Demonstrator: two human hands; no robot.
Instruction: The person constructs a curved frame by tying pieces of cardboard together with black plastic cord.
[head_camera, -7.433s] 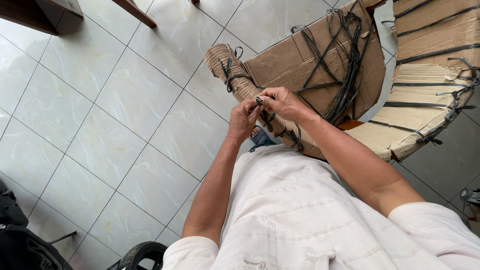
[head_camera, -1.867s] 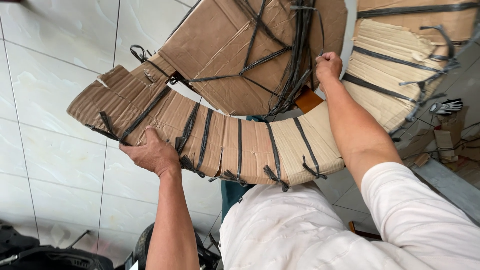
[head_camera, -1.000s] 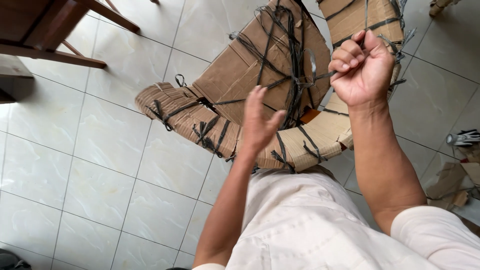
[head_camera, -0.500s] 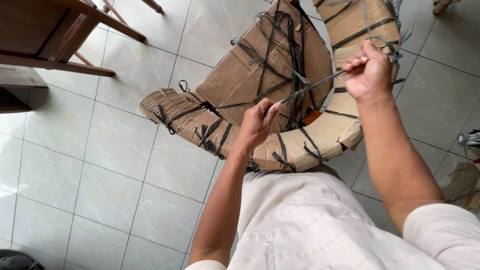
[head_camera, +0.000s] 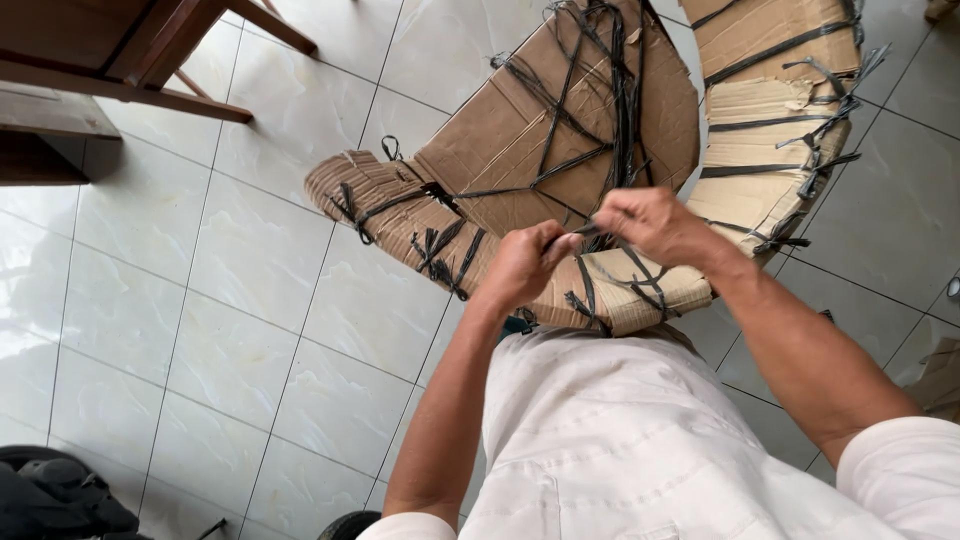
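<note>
The right hand (head_camera: 650, 222) has come down from its raised pull to meet the left hand (head_camera: 525, 265); both hands pinch the black strap (head_camera: 580, 232) closed over the curved cardboard bundle (head_camera: 500, 250) on the floor (head_camera: 250, 330). Keeping the strap taut should seat the knot snugly.

Two hands (head_camera: 590, 240), one cardboard frame (head_camera: 520, 150)

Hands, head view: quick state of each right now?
Left hand: closed, pinching the black strap.
Right hand: closed on the same strap, over the cardboard bundle.
</note>
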